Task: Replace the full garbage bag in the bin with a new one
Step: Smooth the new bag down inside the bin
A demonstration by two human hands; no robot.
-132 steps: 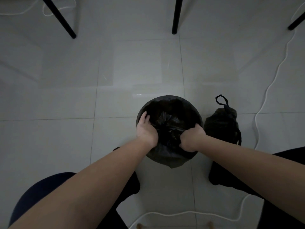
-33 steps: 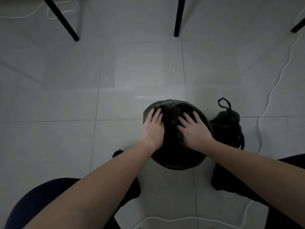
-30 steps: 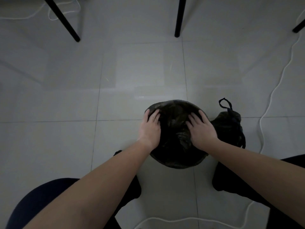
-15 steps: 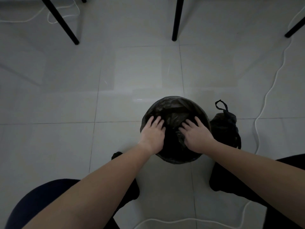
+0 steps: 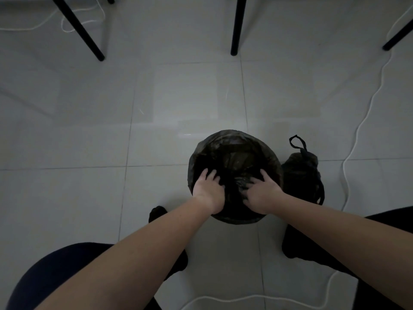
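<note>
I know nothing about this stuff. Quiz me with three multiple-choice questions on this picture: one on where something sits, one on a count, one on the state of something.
1. Where is the tied-up bag?
A. inside the bin
B. on the floor beside the bin's right side
C. under the left table leg

2. How many black table legs show at the top?
A. one
B. three
C. six

3. What are the left hand and right hand doing?
A. pressing the liner down in the bin
B. resting on knees
C. holding the white cable

Answers: 1 B, its loop handle pokes up next to the bin. 2 B, three dark legs stand on tiles. 3 A, spread fingers lie on black plastic.
</note>
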